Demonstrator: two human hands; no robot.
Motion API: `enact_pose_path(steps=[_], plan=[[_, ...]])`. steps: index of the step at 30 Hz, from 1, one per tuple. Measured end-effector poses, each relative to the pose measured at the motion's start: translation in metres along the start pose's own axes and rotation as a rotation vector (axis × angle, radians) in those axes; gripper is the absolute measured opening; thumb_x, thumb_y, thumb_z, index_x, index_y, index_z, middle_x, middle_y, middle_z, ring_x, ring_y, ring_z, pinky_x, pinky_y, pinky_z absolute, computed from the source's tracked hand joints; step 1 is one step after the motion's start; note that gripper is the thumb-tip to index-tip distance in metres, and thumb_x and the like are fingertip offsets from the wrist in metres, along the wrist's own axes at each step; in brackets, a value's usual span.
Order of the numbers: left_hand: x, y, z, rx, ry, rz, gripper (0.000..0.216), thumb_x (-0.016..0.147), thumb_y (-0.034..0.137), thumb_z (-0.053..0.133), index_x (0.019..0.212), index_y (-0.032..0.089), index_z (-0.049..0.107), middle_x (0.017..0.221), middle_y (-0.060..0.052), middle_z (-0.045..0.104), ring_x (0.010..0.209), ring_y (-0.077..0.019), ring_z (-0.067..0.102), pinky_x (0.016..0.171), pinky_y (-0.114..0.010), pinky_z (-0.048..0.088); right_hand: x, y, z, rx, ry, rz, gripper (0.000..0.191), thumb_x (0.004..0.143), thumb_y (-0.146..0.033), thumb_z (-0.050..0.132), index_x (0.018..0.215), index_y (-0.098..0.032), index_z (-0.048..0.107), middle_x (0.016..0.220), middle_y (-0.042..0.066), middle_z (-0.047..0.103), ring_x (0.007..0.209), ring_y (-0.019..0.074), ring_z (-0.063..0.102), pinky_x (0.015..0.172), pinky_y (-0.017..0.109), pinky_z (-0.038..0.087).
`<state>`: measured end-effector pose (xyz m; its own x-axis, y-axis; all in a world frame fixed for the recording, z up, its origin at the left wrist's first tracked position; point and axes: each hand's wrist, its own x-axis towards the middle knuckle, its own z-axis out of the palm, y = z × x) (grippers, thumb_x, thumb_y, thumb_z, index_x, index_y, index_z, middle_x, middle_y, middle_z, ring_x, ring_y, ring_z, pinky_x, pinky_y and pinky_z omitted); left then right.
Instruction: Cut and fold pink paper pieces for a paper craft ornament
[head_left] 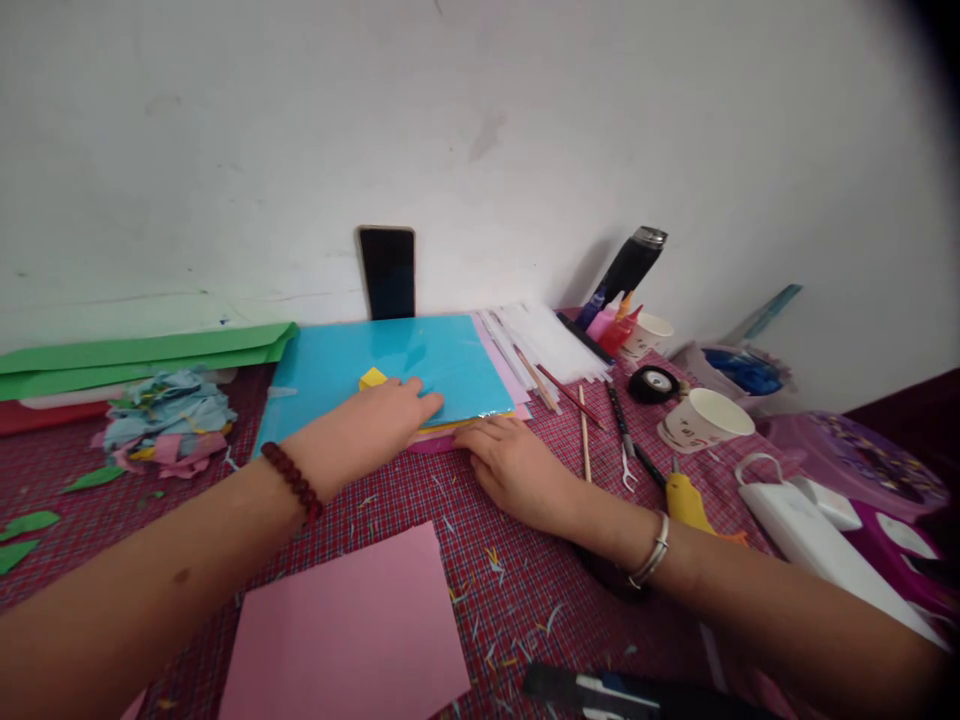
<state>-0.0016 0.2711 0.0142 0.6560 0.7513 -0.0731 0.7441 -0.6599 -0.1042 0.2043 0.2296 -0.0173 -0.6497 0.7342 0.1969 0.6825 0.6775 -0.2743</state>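
A clear packet of coloured paper, blue on top with yellow and pink sheets showing at its front edge, lies near the wall. My left hand rests on top of it with its fingers stretched out. A small yellow piece of paper shows just beyond that hand. At the packet's front right corner, my right hand has its fingers closed over the edge, its thumb side partly hidden. Nearer to me, a pink square sheet lies flat on the checked tablecloth.
A phone leans on the wall. Crumpled paper scraps and green sheets lie left. To the right are white strips, brushes, tape, paper cups, a yellow glue gun and a white power strip.
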Motion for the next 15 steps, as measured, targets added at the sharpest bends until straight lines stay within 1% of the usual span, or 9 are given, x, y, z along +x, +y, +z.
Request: enact_pose_path(steps=[3, 7, 9, 11, 13, 15], plan=[[0.000, -0.004, -0.006, -0.025, -0.003, -0.003, 0.023, 0.090, 0.014, 0.050, 0.108, 0.015, 0.065, 0.099, -0.012, 0.062, 0.082, -0.0229, 0.062, 0.070, -0.033, 0.048, 0.000, 0.001, 0.001, 0.016, 0.024, -0.010, 0.030, 0.087, -0.005, 0.043, 0.107, -0.012, 0.064, 0.108, 0.012, 0.069, 0.101, 0.0219, 0.059, 0.092, 0.040, 0.044], [-0.005, -0.008, -0.006, -0.035, 0.092, -0.005, 0.028, 0.093, 0.018, 0.043, 0.111, 0.015, 0.065, 0.102, -0.007, 0.061, 0.088, -0.0206, 0.059, 0.081, -0.035, 0.046, 0.000, 0.000, 0.003, 0.002, 0.026, -0.028, 0.029, 0.088, -0.005, 0.042, 0.106, -0.012, 0.064, 0.107, 0.013, 0.069, 0.103, 0.0223, 0.059, 0.094, 0.041, 0.044], [-0.005, -0.009, -0.005, -0.062, 0.109, -0.001, 0.029, 0.093, 0.020, 0.042, 0.110, 0.014, 0.065, 0.103, -0.007, 0.062, 0.090, -0.0204, 0.059, 0.083, -0.035, 0.045, -0.001, -0.001, 0.004, -0.016, 0.019, -0.020, 0.028, 0.087, -0.004, 0.042, 0.104, -0.012, 0.064, 0.110, 0.013, 0.068, 0.105, 0.0224, 0.059, 0.096, 0.041, 0.044], [-0.002, -0.009, -0.004, -0.077, 0.081, 0.003, 0.026, 0.093, 0.025, 0.046, 0.105, 0.014, 0.066, 0.101, -0.009, 0.063, 0.087, -0.0221, 0.060, 0.081, -0.037, 0.045, -0.001, -0.002, 0.006, -0.032, 0.019, -0.002, 0.029, 0.085, -0.002, 0.042, 0.102, -0.012, 0.063, 0.115, 0.014, 0.067, 0.110, 0.0228, 0.057, 0.098, 0.042, 0.043], [0.002, -0.007, -0.003, -0.077, 0.062, -0.001, 0.026, 0.092, 0.031, 0.050, 0.100, 0.013, 0.067, 0.098, -0.012, 0.063, 0.083, -0.0244, 0.061, 0.077, -0.038, 0.046, -0.002, -0.003, 0.008, -0.045, 0.031, 0.006, 0.032, 0.082, 0.000, 0.041, 0.103, -0.012, 0.062, 0.124, 0.014, 0.064, 0.119, 0.0241, 0.053, 0.101, 0.043, 0.041], [0.006, -0.005, -0.001, -0.069, 0.058, -0.015, 0.025, 0.091, 0.031, 0.050, 0.096, 0.013, 0.066, 0.096, -0.014, 0.063, 0.080, -0.0263, 0.061, 0.073, -0.039, 0.046, -0.002, -0.002, 0.010, -0.062, 0.049, 0.020, 0.036, 0.080, 0.001, 0.041, 0.106, -0.012, 0.062, 0.136, 0.014, 0.059, 0.126, 0.0265, 0.049, 0.101, 0.046, 0.041]])
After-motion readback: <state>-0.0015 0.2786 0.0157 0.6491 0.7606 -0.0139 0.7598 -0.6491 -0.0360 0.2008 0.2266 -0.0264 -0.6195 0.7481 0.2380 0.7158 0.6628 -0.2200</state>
